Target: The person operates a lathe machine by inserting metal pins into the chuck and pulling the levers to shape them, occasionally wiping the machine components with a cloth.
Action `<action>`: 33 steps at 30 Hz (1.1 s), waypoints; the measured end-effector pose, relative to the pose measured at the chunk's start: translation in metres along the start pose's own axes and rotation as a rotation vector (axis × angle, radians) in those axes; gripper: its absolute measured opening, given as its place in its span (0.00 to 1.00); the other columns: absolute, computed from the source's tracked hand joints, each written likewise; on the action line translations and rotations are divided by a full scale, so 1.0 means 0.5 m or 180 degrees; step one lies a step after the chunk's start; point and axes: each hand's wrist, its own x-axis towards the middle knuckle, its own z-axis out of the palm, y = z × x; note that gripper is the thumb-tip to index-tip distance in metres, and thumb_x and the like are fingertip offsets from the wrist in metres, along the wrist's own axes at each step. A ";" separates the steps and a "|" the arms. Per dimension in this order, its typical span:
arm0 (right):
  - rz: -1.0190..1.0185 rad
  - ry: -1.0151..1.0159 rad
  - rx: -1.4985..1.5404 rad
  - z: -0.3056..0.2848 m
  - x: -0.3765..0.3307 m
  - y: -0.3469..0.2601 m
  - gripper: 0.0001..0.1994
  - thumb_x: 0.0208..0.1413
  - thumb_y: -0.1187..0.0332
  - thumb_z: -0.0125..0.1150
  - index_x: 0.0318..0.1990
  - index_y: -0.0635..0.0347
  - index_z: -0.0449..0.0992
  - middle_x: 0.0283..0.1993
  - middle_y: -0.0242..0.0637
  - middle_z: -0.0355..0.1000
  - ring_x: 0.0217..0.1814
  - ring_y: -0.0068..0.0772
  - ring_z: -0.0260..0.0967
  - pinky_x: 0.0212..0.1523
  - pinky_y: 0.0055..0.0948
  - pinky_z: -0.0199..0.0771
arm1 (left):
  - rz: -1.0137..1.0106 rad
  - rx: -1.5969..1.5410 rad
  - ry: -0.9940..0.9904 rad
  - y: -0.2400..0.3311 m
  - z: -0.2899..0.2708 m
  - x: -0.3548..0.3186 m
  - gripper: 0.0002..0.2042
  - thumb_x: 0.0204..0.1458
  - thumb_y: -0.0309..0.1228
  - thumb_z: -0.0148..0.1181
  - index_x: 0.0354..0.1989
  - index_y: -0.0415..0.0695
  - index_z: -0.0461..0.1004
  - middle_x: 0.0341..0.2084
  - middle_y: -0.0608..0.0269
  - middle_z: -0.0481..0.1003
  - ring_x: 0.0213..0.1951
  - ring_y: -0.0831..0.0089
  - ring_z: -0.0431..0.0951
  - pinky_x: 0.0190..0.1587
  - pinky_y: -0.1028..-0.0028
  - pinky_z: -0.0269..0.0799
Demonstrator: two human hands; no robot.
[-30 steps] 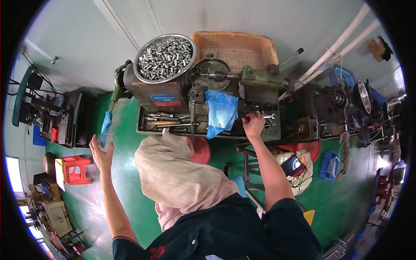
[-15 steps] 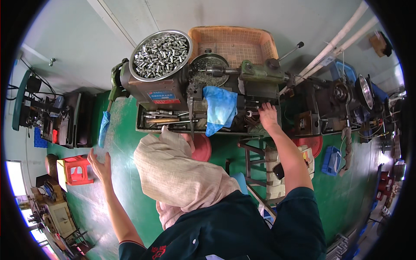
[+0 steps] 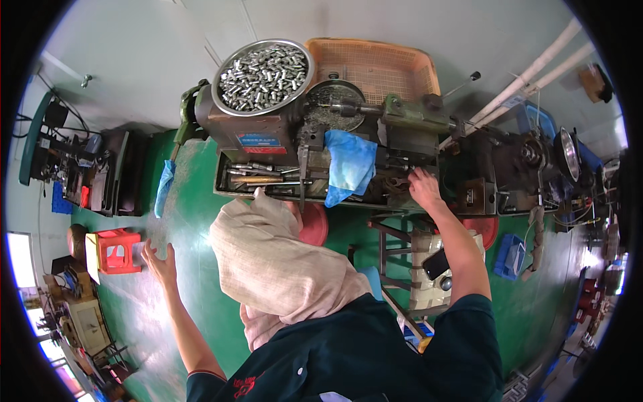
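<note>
My left hand [image 3: 161,264] is out to the left over the green floor, fingers apart and nothing in it. At the right end of the lathe's front tray [image 3: 295,196], my right hand [image 3: 424,190] reaches in with bent fingers bunched together. Whatever they grip there is too small or hidden to make out. Several metal tools [image 3: 251,167] and one with a wooden handle [image 3: 258,179] lie at the tray's left end. A blue cloth [image 3: 349,166] drapes over the middle of the lathe [image 3: 251,139], left of my right hand.
A steel bowl [image 3: 216,90] heaped with small metal parts sits on the lathe's left end. Behind stands an orange plastic basket [image 3: 375,63]. Below my right arm, a phone [image 3: 437,264] lies on a padded stool [image 3: 422,295]. A red stool [image 3: 119,253] stands far left.
My right hand has drawn slightly back toward me, and its fingers have bunched up. My left hand stays open in about the same place. The whole view has shifted a little.
</note>
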 end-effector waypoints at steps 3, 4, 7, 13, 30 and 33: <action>-0.0244 0.0380 0.0669 -0.011 0.048 -0.080 0.14 0.34 0.61 0.58 0.29 0.58 0.69 0.33 0.42 0.65 0.36 0.43 0.64 0.35 0.36 0.67 | -0.0101 -0.0021 0.0089 -0.052 -0.020 -0.036 0.27 0.33 0.31 0.60 0.45 0.39 0.59 0.38 0.54 0.62 0.36 0.63 0.64 0.38 0.68 0.63; 0.0032 0.0207 0.0658 -0.014 0.069 -0.116 0.18 0.35 0.56 0.58 0.32 0.58 0.69 0.35 0.43 0.66 0.36 0.43 0.64 0.35 0.36 0.67 | 0.0060 0.0108 0.0283 -0.103 -0.009 -0.062 0.27 0.31 0.28 0.61 0.45 0.39 0.60 0.38 0.54 0.62 0.37 0.63 0.64 0.38 0.70 0.63; -0.0016 0.0127 0.0278 -0.003 0.060 -0.153 0.23 0.37 0.53 0.57 0.40 0.59 0.67 0.39 0.45 0.66 0.38 0.44 0.65 0.36 0.37 0.66 | -0.0228 -0.0173 0.0247 -0.038 -0.007 -0.100 0.28 0.30 0.31 0.62 0.45 0.43 0.61 0.40 0.50 0.64 0.44 0.55 0.63 0.44 0.65 0.61; -0.0356 0.0304 0.0486 -0.018 0.028 -0.102 0.12 0.41 0.60 0.54 0.30 0.59 0.71 0.36 0.45 0.68 0.38 0.46 0.63 0.37 0.41 0.63 | -0.1009 -0.0092 -0.0064 0.042 -0.028 -0.133 0.29 0.31 0.41 0.58 0.43 0.40 0.61 0.42 0.49 0.61 0.45 0.56 0.61 0.46 0.63 0.59; 0.3102 0.0704 0.7947 0.003 0.071 -0.018 0.10 0.49 0.66 0.42 0.33 0.62 0.66 0.33 0.39 0.65 0.39 0.39 0.59 0.45 0.45 0.55 | -0.1256 -0.0265 -0.0169 -0.075 -0.044 -0.268 0.20 0.35 0.32 0.58 0.40 0.43 0.64 0.40 0.57 0.62 0.37 0.64 0.66 0.39 0.70 0.64; 0.2244 0.0669 0.8619 -0.028 0.054 0.005 0.11 0.50 0.64 0.41 0.34 0.61 0.66 0.36 0.37 0.65 0.42 0.38 0.58 0.47 0.45 0.51 | -0.1121 -0.0318 -0.0317 -0.064 -0.029 -0.262 0.19 0.36 0.31 0.57 0.40 0.41 0.64 0.40 0.58 0.61 0.34 0.66 0.66 0.37 0.71 0.64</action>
